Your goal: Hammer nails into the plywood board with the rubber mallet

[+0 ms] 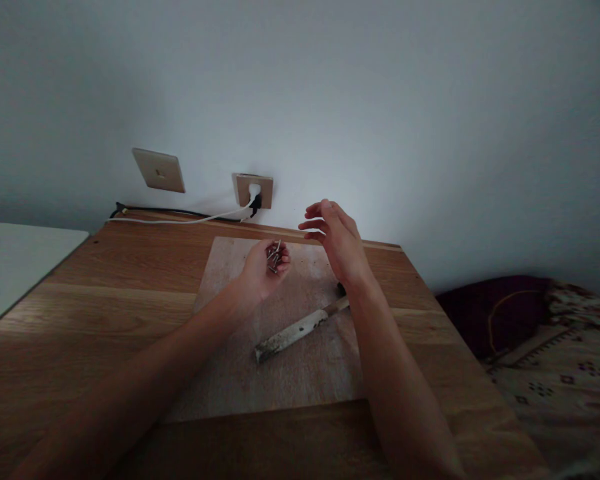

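Note:
My left hand (261,267) is cupped palm up over the board, its fingers curled around several small metal nails (275,257). To its right, my right hand (337,240) is raised with its fingers spread and bent, and nothing shows in it. Both hands are above a pale wooden board (300,383). A hammer (293,335) rests slantwise on that board, its worn whitish handle pointing down and left. My right wrist hides most of the hammer's head end, leaving only a dark bit in sight.
The board lies on a wooden table (80,387) against the wall. Behind it, a wall socket (266,193) holds a white and a black plug, with cables (180,220) along the table's back edge. Patterned fabric (560,373) is at the right, a white surface (25,267) at the left.

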{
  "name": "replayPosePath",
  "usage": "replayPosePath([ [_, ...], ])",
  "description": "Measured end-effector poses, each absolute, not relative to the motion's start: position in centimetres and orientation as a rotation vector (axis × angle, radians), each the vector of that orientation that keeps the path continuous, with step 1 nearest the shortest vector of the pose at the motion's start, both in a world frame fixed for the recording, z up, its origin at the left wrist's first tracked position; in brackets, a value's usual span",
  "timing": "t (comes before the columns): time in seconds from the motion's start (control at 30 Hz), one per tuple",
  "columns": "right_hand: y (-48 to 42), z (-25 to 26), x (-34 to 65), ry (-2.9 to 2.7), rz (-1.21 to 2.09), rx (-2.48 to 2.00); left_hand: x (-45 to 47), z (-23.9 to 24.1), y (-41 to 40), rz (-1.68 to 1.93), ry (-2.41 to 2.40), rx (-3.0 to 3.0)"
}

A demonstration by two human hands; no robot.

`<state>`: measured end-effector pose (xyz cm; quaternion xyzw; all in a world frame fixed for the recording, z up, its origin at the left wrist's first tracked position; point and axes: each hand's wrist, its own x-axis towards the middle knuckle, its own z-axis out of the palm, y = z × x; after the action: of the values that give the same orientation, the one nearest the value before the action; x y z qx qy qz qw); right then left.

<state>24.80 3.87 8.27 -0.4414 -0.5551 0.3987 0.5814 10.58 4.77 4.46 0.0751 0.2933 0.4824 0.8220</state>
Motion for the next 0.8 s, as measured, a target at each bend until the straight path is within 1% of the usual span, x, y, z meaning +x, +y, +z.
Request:
replayPosePath([
  [0.17,4.0,8.1,24.9,-1.32,0.929,-1.033,10.3,4.1,5.1,1.067,0.582,0.178],
  [0.3,4.0,8.2,24.9,-1.329,0.919,-1.05,10.2,3.3,5.2,0.998,0.679,0.235],
  [0.4,3.9,8.2,24.9,-1.324,0.915,-1.044,10.4,2.8,5.2,0.881,0.721,0.555],
  [0.5,3.9,8.3,24.9,-1.319,0.923,-1.03,10.6,2.1,4.9,0.753,0.816,1.099],
  [0.6,3.8,8.3,24.9,-1.33,0.927,-1.037,10.5,1.4,4.6,0.767,0.822,1.647],
  [0.67,3.8,8.2,24.9,-1.343,0.926,-1.045,10.2,0.9,4.5,0.778,0.783,1.848],
  [0.8,3.8,8.1,24.9,-1.37,0.921,-1.043,9.5,0.1,4.5,0.738,0.68,2.039],
])
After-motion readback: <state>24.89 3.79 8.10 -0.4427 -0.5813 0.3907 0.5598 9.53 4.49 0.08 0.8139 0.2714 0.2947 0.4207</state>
